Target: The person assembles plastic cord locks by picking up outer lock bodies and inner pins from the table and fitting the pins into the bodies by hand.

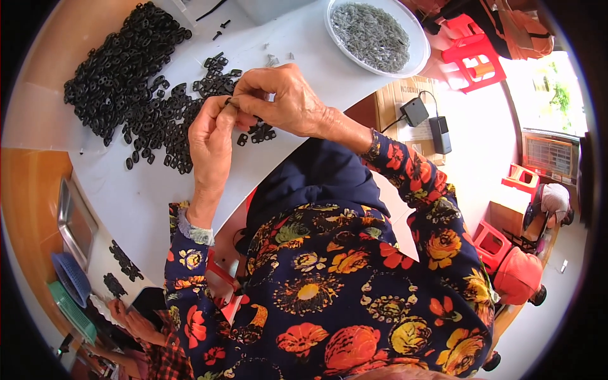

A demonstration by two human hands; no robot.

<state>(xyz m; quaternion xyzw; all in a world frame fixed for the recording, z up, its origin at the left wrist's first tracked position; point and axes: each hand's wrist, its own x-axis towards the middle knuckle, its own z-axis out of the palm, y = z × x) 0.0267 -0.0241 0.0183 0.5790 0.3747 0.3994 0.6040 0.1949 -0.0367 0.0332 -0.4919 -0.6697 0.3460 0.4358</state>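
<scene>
My left hand [212, 139] and my right hand [282, 98] meet fingertip to fingertip above the white table [278, 47]. A small black plastic part [229, 101] shows between the fingertips, pinched by my left hand. The right thumb and forefinger are closed against it; whatever else they hold is hidden. Below and beside the hands lie loose black two-holed plastic parts [180, 114], which run back into a large heap [123, 66] at the far left. Several tiny clear pieces [272, 61] lie beyond my right hand.
A round white tub [421, 60] of small clear pieces stands at the far right of the table. Right of the table, a cardboard box [405, 101] carries black power adapters [415, 112]. A co-worker's hand [130, 320] shows at lower left, near blue and green baskets [71, 278]. Red stools [475, 57] stand around.
</scene>
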